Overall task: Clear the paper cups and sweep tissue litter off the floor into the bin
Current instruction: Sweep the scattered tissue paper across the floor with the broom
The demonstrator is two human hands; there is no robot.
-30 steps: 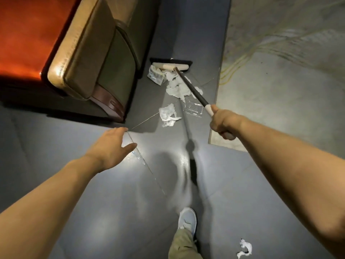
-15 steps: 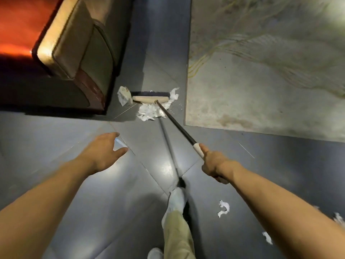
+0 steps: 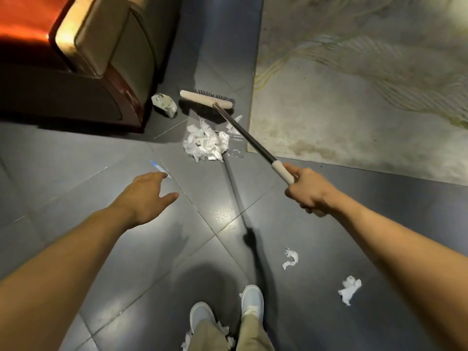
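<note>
Since half a second ago the litter has bunched up. The tissue pile [image 3: 205,144] now lies as one heap at 6 o'clock of the broom head [image 3: 206,99], just clear of the bristles, instead of strung along them. We judge the stroke has gathered the tissue, so it is ready to be drawn on toward a bin, though no bin or paper cups are in view.

Our right hand [image 3: 307,192] has its fingers [image 3: 297,173] wrapped round the pale grip of the handle [image 3: 249,139]. Our left hand [image 3: 145,196] hovers at 10 o'clock of our shoes [image 3: 250,300], its fingers loosely spread and holding nothing.

The pile is white, crumpled and light. It sits on the dark tiled floor [image 3: 101,249] at 12 o'clock from us, touching a clear plastic piece [image 3: 235,148] at its 3 o'clock, beside the rug [image 3: 354,110]. A crumpled wrapper [image 3: 164,105] lies at 9 o'clock of the broom head by the sofa [image 3: 106,46]. Two loose scraps [image 3: 290,258] remain at 2 o'clock of our shoes.
</note>
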